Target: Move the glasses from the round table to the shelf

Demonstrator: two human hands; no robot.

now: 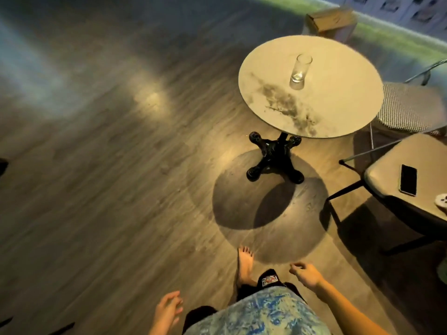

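One tall clear glass (300,71) stands upright near the middle of the round marble-look table (266,68), which rests on a black four-footed base (275,157). My left hand (167,310) hangs low at the bottom of the view, fingers loosely apart and holding nothing. My right hand (306,274) is out in front of my hip, fingers slightly curled and empty. Both hands are well short of the table. No shelf is in view.
A chair with a checked seat (408,107) stands right of the round table. Nearer right, a dark table (387,175) carries a phone (408,180) and a white controller (441,200). A cardboard box (331,20) sits behind the round table. My bare foot (245,264) is on the wooden floor.
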